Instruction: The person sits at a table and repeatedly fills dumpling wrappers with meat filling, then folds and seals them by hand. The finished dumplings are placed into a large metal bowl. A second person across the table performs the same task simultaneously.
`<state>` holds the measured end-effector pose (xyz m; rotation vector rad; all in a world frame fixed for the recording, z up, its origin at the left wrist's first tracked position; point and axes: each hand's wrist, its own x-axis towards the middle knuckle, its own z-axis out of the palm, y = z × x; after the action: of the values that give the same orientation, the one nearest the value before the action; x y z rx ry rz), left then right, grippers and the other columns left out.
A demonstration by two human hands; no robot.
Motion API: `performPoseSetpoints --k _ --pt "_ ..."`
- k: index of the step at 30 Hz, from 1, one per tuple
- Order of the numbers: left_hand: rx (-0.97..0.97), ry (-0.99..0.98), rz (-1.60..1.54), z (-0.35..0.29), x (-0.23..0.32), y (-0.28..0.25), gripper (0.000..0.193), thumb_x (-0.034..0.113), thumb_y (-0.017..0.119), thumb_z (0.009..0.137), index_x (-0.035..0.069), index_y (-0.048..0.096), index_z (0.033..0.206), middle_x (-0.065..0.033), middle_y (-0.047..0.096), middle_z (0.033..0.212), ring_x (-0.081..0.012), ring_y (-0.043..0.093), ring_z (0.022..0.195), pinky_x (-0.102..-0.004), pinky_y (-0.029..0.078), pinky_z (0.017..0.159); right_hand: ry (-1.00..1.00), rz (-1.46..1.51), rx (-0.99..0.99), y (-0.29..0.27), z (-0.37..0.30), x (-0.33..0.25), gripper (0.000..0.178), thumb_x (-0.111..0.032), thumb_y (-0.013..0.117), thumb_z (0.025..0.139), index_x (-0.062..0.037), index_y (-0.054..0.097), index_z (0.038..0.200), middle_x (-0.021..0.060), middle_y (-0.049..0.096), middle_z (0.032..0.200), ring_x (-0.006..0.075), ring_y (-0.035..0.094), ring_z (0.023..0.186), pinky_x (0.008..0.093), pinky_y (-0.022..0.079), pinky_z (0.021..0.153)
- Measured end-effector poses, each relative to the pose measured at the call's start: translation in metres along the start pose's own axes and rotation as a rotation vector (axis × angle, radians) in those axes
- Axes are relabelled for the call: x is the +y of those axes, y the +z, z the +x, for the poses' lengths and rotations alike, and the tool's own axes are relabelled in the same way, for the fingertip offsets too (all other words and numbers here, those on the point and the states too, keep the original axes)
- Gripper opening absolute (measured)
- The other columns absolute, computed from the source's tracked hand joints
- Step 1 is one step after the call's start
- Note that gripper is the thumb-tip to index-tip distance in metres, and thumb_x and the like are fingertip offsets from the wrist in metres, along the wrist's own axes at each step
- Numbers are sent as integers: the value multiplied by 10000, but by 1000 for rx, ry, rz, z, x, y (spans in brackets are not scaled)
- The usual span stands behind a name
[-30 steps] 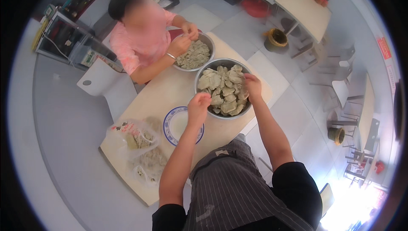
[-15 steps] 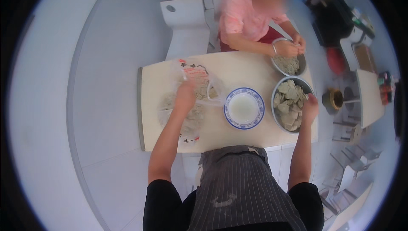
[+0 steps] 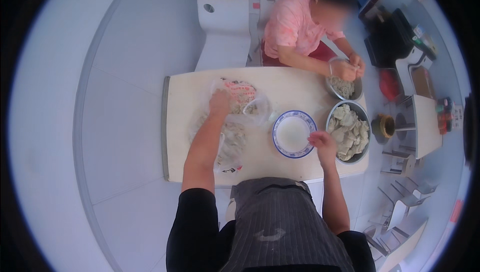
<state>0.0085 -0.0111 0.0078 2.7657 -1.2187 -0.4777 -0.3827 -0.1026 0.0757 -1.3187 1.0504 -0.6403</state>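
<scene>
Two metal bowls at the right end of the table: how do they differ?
The nearer metal bowl looks larger and is heaped with pale folded pieces; the farther metal bowl looks smaller and holds a lower greenish-grey mass.

The person's right hand hovers beside the nearer bowl's rim, while the seated person's hands work right over the farther bowl.

Both are round, grey metal, and stand next to each other on the pale table.
</scene>
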Motion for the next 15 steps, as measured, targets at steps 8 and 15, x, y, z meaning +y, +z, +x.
performPoseSetpoints --k 8,15 --pt "-58 88 230 32 -19 46 381 155 608 823 63 546 1187 -169 607 1096 -322 575 1032 -390 483 876 177 55 292 -26 -46 8 121 43 500 871 24 593 946 101 648 886 187 663 780 274 546 681" --pt "-73 116 204 7 2 7 657 229 715 723 51 439 1291 -165 609 1116 -336 524 1096 -447 413 957 104 11 279 -5 -48 -8 150 71 473 858 32 595 936 103 644 877 183 658 781 274 540 695"
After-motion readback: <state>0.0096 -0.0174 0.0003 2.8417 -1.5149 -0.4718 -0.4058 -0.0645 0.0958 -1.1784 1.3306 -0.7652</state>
